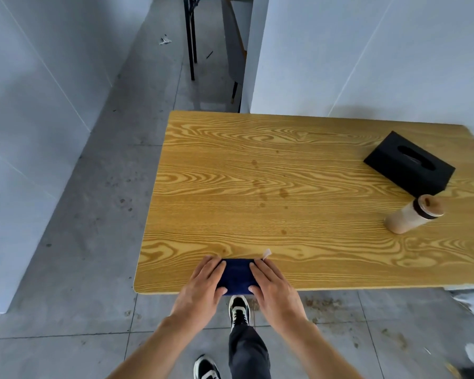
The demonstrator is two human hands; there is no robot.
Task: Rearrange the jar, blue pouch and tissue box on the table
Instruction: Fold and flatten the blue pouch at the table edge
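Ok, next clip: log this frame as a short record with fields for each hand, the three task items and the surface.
left hand: flat on left end of pouch
right hand: flat on right end of pouch
blue pouch: near table edge, between both hands
jar: right side of table, near the tissue box
tissue box: black, far right, angled
table: wood grain, a few faint stains
grip: both hands pressing, not lifting

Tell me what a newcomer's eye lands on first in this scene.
First, the two hands, left and right, gripping the blue pouch by its ends at the near edge of the wooden table. Next, the black tissue box at the far right, with the jar standing just in front of it.
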